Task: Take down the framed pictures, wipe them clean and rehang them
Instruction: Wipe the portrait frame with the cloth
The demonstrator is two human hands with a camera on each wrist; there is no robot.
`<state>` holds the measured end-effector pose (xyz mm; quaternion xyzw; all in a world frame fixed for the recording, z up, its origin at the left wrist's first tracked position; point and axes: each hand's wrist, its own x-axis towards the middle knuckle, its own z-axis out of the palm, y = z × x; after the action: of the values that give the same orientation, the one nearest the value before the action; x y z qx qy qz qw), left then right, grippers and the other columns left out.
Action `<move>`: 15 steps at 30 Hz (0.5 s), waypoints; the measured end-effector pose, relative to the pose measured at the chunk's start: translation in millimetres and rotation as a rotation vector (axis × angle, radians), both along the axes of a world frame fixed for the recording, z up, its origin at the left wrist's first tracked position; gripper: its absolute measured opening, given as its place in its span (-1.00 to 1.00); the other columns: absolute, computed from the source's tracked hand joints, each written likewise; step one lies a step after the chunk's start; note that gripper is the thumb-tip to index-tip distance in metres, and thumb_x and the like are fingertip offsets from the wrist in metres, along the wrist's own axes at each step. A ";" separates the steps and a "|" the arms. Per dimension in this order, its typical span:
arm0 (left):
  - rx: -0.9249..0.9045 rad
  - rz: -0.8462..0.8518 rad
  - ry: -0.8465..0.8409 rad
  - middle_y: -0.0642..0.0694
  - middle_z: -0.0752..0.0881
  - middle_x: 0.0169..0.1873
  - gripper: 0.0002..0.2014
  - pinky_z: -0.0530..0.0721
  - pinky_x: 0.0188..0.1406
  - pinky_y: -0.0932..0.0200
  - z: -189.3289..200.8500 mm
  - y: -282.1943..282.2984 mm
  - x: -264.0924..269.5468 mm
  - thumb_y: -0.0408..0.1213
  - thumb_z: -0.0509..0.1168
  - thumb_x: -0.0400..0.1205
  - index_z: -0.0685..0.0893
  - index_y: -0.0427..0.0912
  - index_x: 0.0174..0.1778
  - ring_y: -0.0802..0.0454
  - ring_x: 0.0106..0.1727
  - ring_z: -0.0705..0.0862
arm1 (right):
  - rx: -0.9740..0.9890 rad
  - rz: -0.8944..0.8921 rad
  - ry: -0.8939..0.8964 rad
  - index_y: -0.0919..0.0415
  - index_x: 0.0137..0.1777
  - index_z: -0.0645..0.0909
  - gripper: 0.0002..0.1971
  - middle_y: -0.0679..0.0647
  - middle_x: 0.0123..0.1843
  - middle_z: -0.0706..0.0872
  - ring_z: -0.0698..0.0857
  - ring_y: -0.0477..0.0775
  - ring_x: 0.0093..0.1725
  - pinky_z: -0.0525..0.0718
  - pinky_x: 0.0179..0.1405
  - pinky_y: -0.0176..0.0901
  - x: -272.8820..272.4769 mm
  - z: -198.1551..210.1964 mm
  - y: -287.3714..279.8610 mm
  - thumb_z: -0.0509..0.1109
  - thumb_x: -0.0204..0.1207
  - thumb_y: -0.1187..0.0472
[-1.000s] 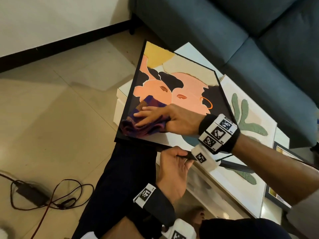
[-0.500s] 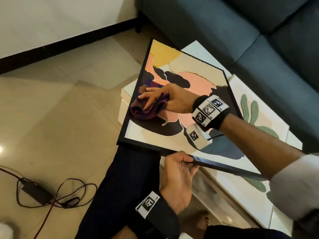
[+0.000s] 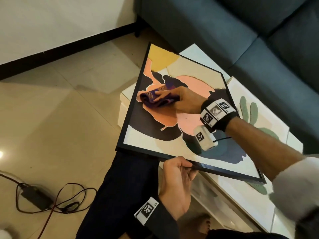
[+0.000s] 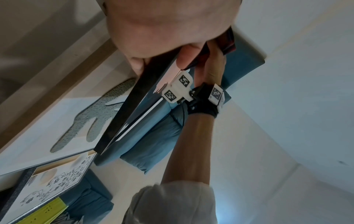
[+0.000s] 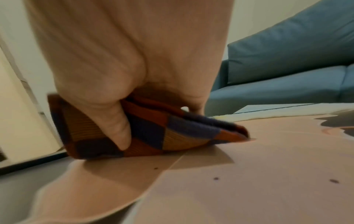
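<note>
A white counter (image 3: 124, 95) stands on pale floor tiles (image 3: 60, 109) before a blue sofa (image 3: 224, 31), with a cactus print (image 3: 250, 114) lying on it. The black-framed picture (image 3: 172, 135) tilts above it. The left hand (image 3: 176, 185) clasps its near edge; the right hand (image 3: 186, 100) presses a checked cloth (image 3: 155, 99) onto its glass, well up from that grip.

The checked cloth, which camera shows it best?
The right wrist view: the cloth fills the middle, its blue, orange and red checks plain, gripped by the right hand against the picture's glass. The head view shows it small and dark under the fingers. The left wrist view catches only a sliver.
</note>
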<state>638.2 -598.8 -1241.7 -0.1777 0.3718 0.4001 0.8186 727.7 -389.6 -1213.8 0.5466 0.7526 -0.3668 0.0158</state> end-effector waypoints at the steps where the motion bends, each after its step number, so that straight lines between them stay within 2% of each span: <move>1: 0.006 0.005 -0.004 -0.38 0.80 -0.09 -0.74 0.71 0.36 -0.13 0.6 0.3 0.1 -0.55 0.26 0.38 0.75 -0.45 -0.07 -0.27 -0.01 0.80 | -0.038 0.049 -0.022 -0.15 0.50 0.63 -0.42 -0.09 0.56 0.59 0.51 -0.05 0.51 0.41 0.65 0.15 0.5 3.5 -7.7 0.40 0.56 0.40; 3: 0.014 0.013 -0.024 -0.38 0.80 -0.10 -0.75 0.69 0.38 -0.14 2.0 0.6 -0.4 -0.57 0.23 0.40 0.74 -0.45 -0.08 -0.27 -0.03 0.81 | -0.116 0.181 -0.012 -0.26 0.44 0.65 -0.40 -0.26 0.62 0.50 0.39 -0.12 0.63 0.34 0.67 0.05 0.2 9.2 -32.4 0.42 0.54 0.41; 5: 0.019 -0.002 -0.018 -0.39 0.81 -0.08 -0.76 0.72 0.34 -0.13 2.3 1.9 -0.6 -0.59 0.17 0.53 0.74 -0.47 -0.05 -0.28 -0.03 0.83 | -0.156 0.231 0.051 -0.30 0.43 0.65 -0.42 -0.32 0.62 0.48 0.35 -0.13 0.67 0.32 0.65 -0.03 3.6 10.1 -49.8 0.40 0.54 0.35; 7: 0.003 0.004 -0.011 -0.36 0.85 -0.10 -0.74 0.77 0.21 -0.06 2.0 1.4 0.2 -0.60 0.15 0.58 0.77 -0.47 -0.06 -0.24 -0.10 0.87 | -0.052 0.114 -0.015 -0.27 0.50 0.58 -0.51 -0.21 0.58 0.55 0.50 -0.02 0.56 0.42 0.54 -0.10 12.1 4.0 -40.7 0.39 0.61 0.17; 8: -0.002 0.003 -0.003 -0.33 0.86 -0.14 -0.73 0.77 0.16 -0.04 2.7 1.4 0.2 -0.60 0.15 0.59 0.78 -0.45 -0.08 -0.22 -0.13 0.88 | 0.022 0.054 -0.126 -0.22 0.57 0.51 -0.52 -0.10 0.56 0.58 0.55 0.07 0.50 0.45 0.48 -0.10 18.8 0.6 -31.1 0.37 0.67 0.09; 10: -0.003 -0.003 0.021 -0.32 0.86 -0.14 -0.74 0.77 0.16 -0.03 2.4 1.0 -0.2 -0.60 0.15 0.60 0.78 -0.46 -0.04 -0.22 -0.11 0.87 | 0.108 0.054 -0.310 -0.12 0.66 0.41 -0.51 0.01 0.56 0.56 0.55 0.15 0.48 0.46 0.51 -0.02 24.9 -0.6 -20.4 0.30 0.74 0.02; 11: 0.000 -0.006 0.028 -0.34 0.85 -0.09 -0.73 0.75 0.20 -0.05 1.5 0.7 -0.2 -0.60 0.15 0.59 0.77 -0.47 0.00 -0.25 -0.06 0.85 | 0.119 0.105 -0.312 -0.11 0.65 0.43 -0.53 -0.01 0.55 0.56 0.54 0.11 0.48 0.45 0.53 0.03 22.5 0.6 -23.3 0.27 0.75 0.00; 12: 0.012 -0.007 0.025 -0.36 0.83 -0.05 -0.74 0.73 0.23 -0.08 -0.1 1.3 0.1 -0.60 0.16 0.56 0.75 -0.47 -0.01 -0.28 -0.02 0.82 | 0.131 0.184 -0.259 -0.10 0.62 0.47 -0.54 -0.04 0.55 0.56 0.53 0.06 0.46 0.44 0.54 0.02 16.1 3.0 -30.0 0.25 0.74 -0.01; 15: 0.023 -0.011 0.014 -0.39 0.64 -0.06 -0.88 0.71 0.17 -0.07 -0.2 2.6 1.5 -0.54 0.21 0.37 0.60 -0.32 -0.26 -0.35 0.03 0.67 | 0.145 0.419 -0.015 -0.01 0.56 0.57 -0.57 -0.03 0.53 0.59 0.56 0.02 0.39 0.44 0.45 -0.12 -1.9 11.1 -61.4 0.26 0.70 0.03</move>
<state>639.7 -596.1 -1241.9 -0.1636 0.3741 0.4011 0.8200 725.8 -451.0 -1202.7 0.3808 0.8740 -0.2962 0.0581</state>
